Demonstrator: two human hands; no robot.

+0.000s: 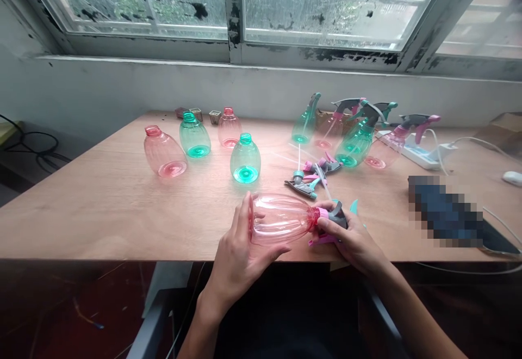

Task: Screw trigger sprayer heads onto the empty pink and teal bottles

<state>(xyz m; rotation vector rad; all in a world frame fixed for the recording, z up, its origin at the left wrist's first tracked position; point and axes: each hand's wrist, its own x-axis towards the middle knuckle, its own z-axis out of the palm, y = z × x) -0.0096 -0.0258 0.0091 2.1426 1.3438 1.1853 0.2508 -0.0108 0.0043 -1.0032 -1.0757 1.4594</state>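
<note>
A clear pink spray bottle (281, 218) lies sideways between my hands, just above the table's front edge. My left hand (247, 245) cups its base, fingers behind and thumb along the underside. At the neck, my right hand (346, 234) grips the pink collar and grey-and-pink spray head (336, 215); the head sits on the bottle's mouth, but how tightly I cannot tell. Several loose spray heads (304, 185) with dip tubes lie just beyond my right hand. Part of a teal trigger (354, 206) shows behind its fingers.
Open-topped bottles stand at the left and middle, among them a pink bottle (163, 155) and a green bottle (245, 160). Bottles fitted with spray heads, such as a green one (354, 141), stand back right. Nearby are a power strip (424, 155) and a blurred-out dark object (444, 212).
</note>
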